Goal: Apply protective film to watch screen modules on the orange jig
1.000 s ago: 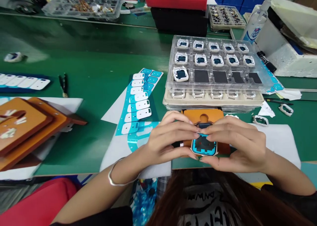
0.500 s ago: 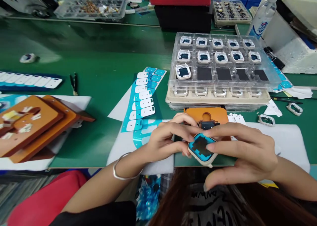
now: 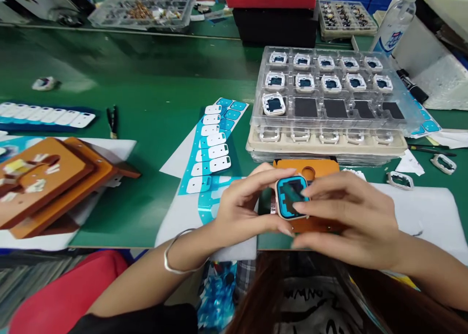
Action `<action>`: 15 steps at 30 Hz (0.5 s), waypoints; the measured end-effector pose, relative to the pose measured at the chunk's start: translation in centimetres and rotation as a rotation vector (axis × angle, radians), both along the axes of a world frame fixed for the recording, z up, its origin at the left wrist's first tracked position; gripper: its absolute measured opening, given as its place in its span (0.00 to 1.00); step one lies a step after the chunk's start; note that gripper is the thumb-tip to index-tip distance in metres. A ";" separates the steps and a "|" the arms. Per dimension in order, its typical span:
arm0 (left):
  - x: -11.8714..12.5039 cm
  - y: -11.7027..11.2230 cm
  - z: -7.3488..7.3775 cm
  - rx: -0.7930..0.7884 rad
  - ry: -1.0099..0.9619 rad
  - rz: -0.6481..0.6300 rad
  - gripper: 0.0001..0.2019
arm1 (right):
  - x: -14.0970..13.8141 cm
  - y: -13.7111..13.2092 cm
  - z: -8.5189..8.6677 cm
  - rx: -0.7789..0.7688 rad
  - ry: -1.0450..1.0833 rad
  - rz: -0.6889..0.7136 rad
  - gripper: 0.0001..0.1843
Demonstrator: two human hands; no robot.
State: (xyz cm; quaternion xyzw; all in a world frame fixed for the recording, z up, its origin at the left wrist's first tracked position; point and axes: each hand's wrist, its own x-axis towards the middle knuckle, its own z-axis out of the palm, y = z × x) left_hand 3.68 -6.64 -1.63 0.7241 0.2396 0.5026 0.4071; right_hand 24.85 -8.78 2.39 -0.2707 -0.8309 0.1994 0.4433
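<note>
Left hand [image 3: 244,208]: closed on the watch case [image 3: 287,193], thumb along the top edge, fingertips under the lower edge.
Right hand [image 3: 351,222]: fingers stretched out and together, two tips laid on the case's face. The thumb hangs apart below, so this is no grip, only pressure.
Watch case: pale frame with a blue film round a dark middle. It is held tilted up, just above the orange fixture [image 3: 323,168], at the near edge of the green bench [image 3: 153,80].
Near it: white foam pad [image 3: 424,209] under the right wrist; blue sticker sheet [image 3: 214,144] just left of the hands.
Behind: clear tray [image 3: 256,120] on a stack, back rows filled with cases, one case in the front row's left pocket and dark empty pockets beside it.
Far left: orange jig plates [image 3: 47,183], well apart.
Step, as I read it: pressing the blue film down onto the frame.
Doing it well: keep the left pinch on the rim only (off the film). Run the right fingertip round the border with even pressure, corners included. Hold the case low over the fixture in case it slips.
Cannot tell: whether the film is fully seated; the right fingers hide that side.
</note>
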 end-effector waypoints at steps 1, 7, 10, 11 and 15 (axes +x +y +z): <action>0.0 0.1 0.1 0.040 0.022 -0.009 0.32 | 0.1 0.2 0.3 -0.147 0.079 0.029 0.12; -0.1 0.0 0.5 0.214 0.200 -0.146 0.34 | 0.1 0.8 0.4 -0.749 0.351 0.077 0.12; 0.0 -0.3 0.2 0.164 0.132 -0.128 0.32 | -0.1 0.8 0.1 -0.823 0.403 0.065 0.10; 0.0 -0.3 0.0 0.163 0.109 -0.124 0.31 | -0.2 0.7 0.0 -0.832 0.424 0.063 0.09; -0.1 -0.3 -0.5 0.189 0.095 -0.112 0.30 | -0.4 0.7 -0.2 -0.858 0.477 0.076 0.07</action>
